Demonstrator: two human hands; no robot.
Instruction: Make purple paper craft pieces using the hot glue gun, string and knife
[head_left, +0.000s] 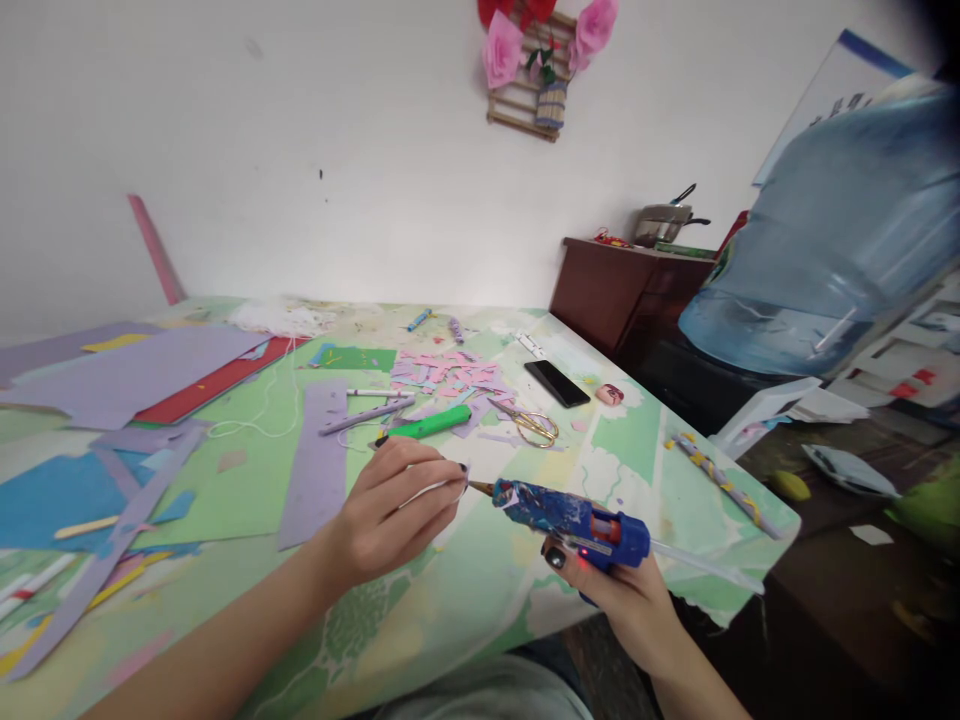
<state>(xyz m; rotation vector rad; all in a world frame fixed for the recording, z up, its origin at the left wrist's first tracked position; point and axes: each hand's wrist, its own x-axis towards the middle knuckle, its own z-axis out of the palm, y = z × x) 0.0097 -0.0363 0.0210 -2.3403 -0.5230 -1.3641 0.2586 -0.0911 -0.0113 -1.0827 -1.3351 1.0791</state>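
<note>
My right hand (611, 590) is wrapped around the grip of a blue hot glue gun (555, 512). A clear glue stick (709, 568) sticks out of its back, and a small red light glows by my thumb. Its nozzle points left, right at the fingertips of my left hand (401, 505). Those fingers are pinched on a small pale piece (468, 472), mostly hidden, perhaps paper. Just beyond my left hand lie a green utility knife (427, 425), a lilac paper tube (367, 415) and a white pen-like stick (380, 394). Gold-handled scissors (536, 428) rest beyond the nozzle.
Pink paper scraps (450, 372) and a black phone (556, 383) lie farther back. Coloured paper sheets (172, 370) and white string (281, 318) cover the left side. A yellow-wrapped lilac stick (724, 480) lies near the right edge. A large water bottle (825, 230) stands beyond it.
</note>
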